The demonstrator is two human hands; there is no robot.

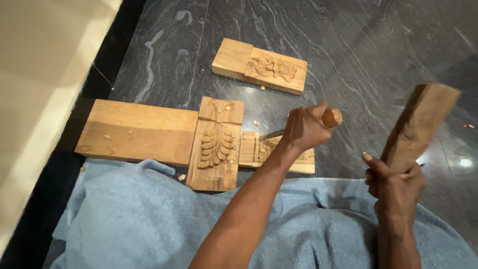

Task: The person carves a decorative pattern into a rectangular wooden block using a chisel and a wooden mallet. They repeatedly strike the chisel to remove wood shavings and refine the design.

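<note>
Wooden-handled chisel (318,122) sits clenched in the left hand (304,128), the rounded butt of the handle sticking out past the knuckles and the metal blade slanting down and to the left so its tip meets the carved panel (259,149) lying partly under the wrist; that grip leaves the handle end bare and facing the other hand. The right hand (396,182) is closed around the lower end of a thick wooden mallet block (420,127), raised and tilted up to the right, well apart from the chisel handle, blurred at its top edge. Just left of the panel under the blade, touching it, lies a tall carved board with a leaf pattern (216,144), and against that one's left side a plain flat plank (134,132) with no carving; the three lie edge to edge in a row, which may brace the worked piece. Farther off, near the top, a fourth board with a scroll carving (261,67) lies alone. So: four wood pieces, three carved, one chisel, one mallet block. Pale wood chips (259,123) are scattered near the blade. All rest on dark veined stone floor (348,45), and a blue cloth (149,219) covers the lap in front.
</note>
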